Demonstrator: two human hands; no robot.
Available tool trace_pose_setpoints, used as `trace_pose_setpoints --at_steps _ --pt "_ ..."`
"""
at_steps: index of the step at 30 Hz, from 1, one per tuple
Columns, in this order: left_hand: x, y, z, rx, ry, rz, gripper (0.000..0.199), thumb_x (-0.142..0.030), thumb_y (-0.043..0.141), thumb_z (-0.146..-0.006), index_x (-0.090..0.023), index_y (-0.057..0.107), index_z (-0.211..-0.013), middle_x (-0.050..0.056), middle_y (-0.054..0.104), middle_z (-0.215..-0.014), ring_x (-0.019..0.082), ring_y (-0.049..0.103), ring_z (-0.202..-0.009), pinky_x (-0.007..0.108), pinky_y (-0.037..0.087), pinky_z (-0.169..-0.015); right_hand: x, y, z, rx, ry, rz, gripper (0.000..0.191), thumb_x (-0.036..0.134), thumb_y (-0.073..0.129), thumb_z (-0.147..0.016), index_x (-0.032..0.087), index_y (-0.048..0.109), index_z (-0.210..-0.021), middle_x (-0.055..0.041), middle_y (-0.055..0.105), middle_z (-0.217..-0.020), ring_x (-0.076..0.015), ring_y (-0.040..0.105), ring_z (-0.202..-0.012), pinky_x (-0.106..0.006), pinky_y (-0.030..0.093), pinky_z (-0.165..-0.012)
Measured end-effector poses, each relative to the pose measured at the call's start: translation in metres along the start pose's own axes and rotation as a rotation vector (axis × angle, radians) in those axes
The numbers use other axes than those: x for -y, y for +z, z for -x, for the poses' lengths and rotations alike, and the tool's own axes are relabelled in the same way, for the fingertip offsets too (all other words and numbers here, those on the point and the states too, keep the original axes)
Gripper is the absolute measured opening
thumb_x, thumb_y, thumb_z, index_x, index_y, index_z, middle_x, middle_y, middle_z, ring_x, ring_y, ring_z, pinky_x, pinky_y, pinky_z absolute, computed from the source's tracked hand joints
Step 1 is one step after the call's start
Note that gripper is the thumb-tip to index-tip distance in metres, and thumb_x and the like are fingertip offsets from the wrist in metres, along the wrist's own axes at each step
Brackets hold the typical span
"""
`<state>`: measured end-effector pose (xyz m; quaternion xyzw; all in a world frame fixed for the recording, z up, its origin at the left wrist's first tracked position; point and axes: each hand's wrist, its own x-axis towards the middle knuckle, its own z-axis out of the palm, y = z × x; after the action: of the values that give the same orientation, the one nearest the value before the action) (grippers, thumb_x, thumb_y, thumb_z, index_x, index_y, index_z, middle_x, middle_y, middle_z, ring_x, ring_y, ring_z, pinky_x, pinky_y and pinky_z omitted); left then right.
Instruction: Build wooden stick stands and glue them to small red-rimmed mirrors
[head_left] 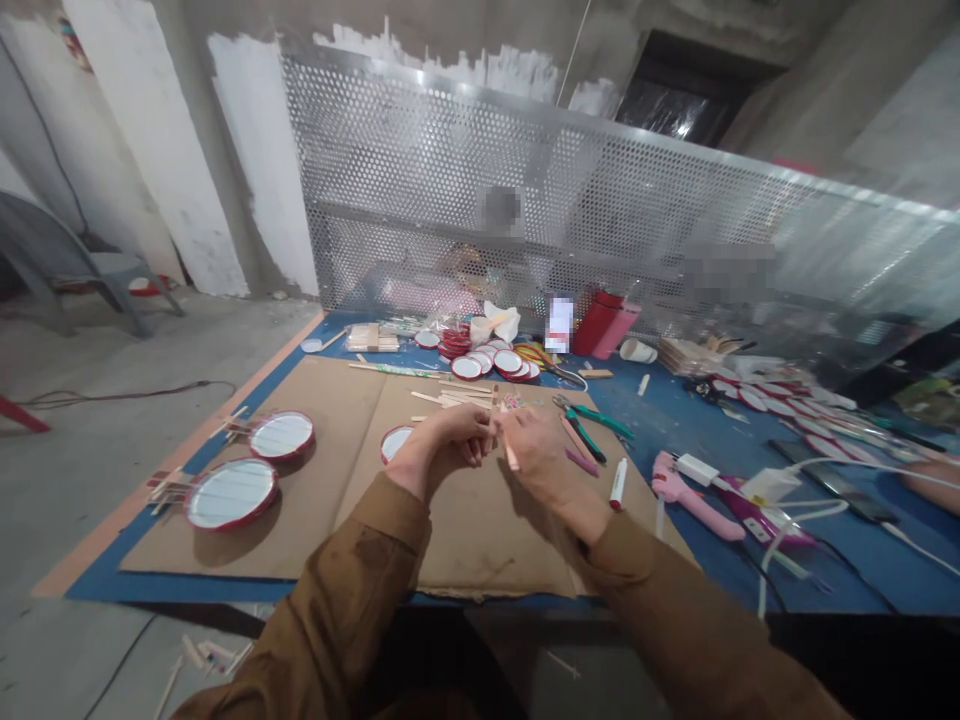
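My left hand and my right hand meet above the cardboard sheet. Fingers of both are closed around a small wooden stick piece that stands up between them. A light stick-like thing also shows in my right hand. Beyond the hands lie loose wooden sticks. Partly behind my left wrist is a red-rimmed white disc. Two banjo-like pieces, red-rimmed discs with stick necks, lie at the left, one nearer and one farther.
Right of the cardboard are green-handled pliers, a marker, a pink glue gun and cables. More discs, a lit phone and a red bottle stand or lie before the perforated metal screen. Another person's hand shows far right.
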<state>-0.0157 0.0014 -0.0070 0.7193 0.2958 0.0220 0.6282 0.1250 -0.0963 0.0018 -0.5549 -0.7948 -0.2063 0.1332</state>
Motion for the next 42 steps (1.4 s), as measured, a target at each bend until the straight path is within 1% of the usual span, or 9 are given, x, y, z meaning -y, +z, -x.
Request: trace_pose_setpoints --at_steps 1,5,9,14,21,26,31,37,42 --pt "0.001 -0.004 -0.005 -0.004 0.002 -0.005 0.006 -0.016 0.05 -0.081 -0.014 0.053 -0.075 0.001 0.059 -0.057 0.014 0.06 -0.049 0.025 0.049 -0.05 -0.015 -0.003 0.002 0.12 -0.026 0.087 0.02 0.009 0.048 -0.086 0.017 0.063 -0.096 -0.0109 0.064 -0.09 -0.0244 0.053 -0.082 -0.035 0.041 -0.074" --pt "0.005 -0.009 -0.013 0.012 0.011 -0.013 0.006 -0.013 0.046 -0.084 -0.015 0.05 -0.08 0.0 0.061 -0.06 0.014 0.063 -0.048 0.023 0.05 -0.048 -0.073 -0.017 0.013 0.238 -0.046 0.17 0.025 0.005 0.051 -0.082 0.013 0.066 -0.1 -0.0133 0.065 -0.088 -0.0248 0.054 -0.083 -0.033 0.037 -0.072" --pt "0.006 -0.007 -0.012 0.024 0.009 -0.008 0.004 -0.017 0.05 -0.084 -0.015 0.051 -0.081 -0.001 0.061 -0.059 0.012 0.063 -0.049 0.021 0.051 -0.049 -0.095 -0.031 0.019 0.314 -0.105 0.261 0.036 0.012 0.049 -0.088 0.022 0.06 -0.121 -0.0103 0.064 -0.102 -0.0227 0.056 -0.088 -0.031 0.036 -0.072" --pt "0.005 -0.009 -0.012 0.042 -0.001 -0.01 0.008 -0.022 0.055 -0.083 -0.015 0.051 -0.079 -0.001 0.061 -0.058 0.011 0.063 -0.048 0.019 0.051 -0.05 -0.065 -0.023 0.022 0.298 -0.002 0.228 0.026 0.032 0.049 -0.092 0.016 0.068 -0.102 -0.0129 0.067 -0.091 -0.0246 0.06 -0.087 -0.032 0.041 -0.075" --pt "0.004 -0.007 -0.009 0.023 0.037 -0.042 0.008 -0.02 0.051 -0.084 -0.015 0.051 -0.078 -0.002 0.06 -0.057 0.011 0.062 -0.047 0.02 0.051 -0.05 -0.036 0.0 0.023 0.299 0.195 0.102 0.014 0.02 0.052 -0.083 0.015 0.065 -0.086 -0.014 0.07 -0.089 -0.0259 0.064 -0.088 -0.041 0.041 -0.093" --pt "0.003 -0.007 -0.008 -0.001 0.062 -0.075 0.007 -0.018 0.049 -0.085 -0.014 0.053 -0.081 -0.001 0.061 -0.057 0.011 0.061 -0.046 0.02 0.05 -0.05 -0.029 -0.009 0.008 0.096 0.469 -0.552 0.036 0.026 0.046 -0.083 0.019 0.053 -0.118 -0.0016 0.065 -0.071 -0.0176 0.059 -0.061 -0.029 0.046 -0.06" --pt "0.005 -0.007 -0.012 0.003 0.074 -0.071 0.011 -0.023 0.051 -0.086 -0.014 0.054 -0.082 -0.001 0.059 -0.054 0.011 0.061 -0.046 0.02 0.05 -0.049 -0.008 -0.001 -0.003 -0.084 0.633 -1.163 0.031 0.036 0.046 -0.084 0.019 0.058 -0.106 -0.0014 0.065 -0.076 -0.0141 0.059 -0.061 -0.025 0.046 -0.057" --pt "0.006 -0.008 -0.015 0.044 0.092 -0.06 0.008 -0.021 0.051 -0.086 -0.014 0.054 -0.087 -0.001 0.059 -0.055 0.013 0.061 -0.046 0.023 0.051 -0.048 -0.004 0.012 0.001 -0.285 0.46 -1.108 0.025 0.034 0.06 -0.078 0.023 0.059 -0.1 -0.0043 0.067 -0.091 -0.0189 0.062 -0.08 -0.034 0.05 -0.075" --pt "-0.001 -0.006 -0.008 0.037 0.059 -0.04 0.01 -0.017 0.047 -0.088 -0.014 0.052 -0.08 -0.001 0.059 -0.056 0.013 0.061 -0.047 0.025 0.052 -0.05 0.008 0.001 0.007 -0.393 0.414 -0.838 0.015 0.038 0.055 -0.086 0.025 0.058 -0.079 -0.0001 0.059 -0.073 -0.0188 0.055 -0.071 -0.034 0.047 -0.072"
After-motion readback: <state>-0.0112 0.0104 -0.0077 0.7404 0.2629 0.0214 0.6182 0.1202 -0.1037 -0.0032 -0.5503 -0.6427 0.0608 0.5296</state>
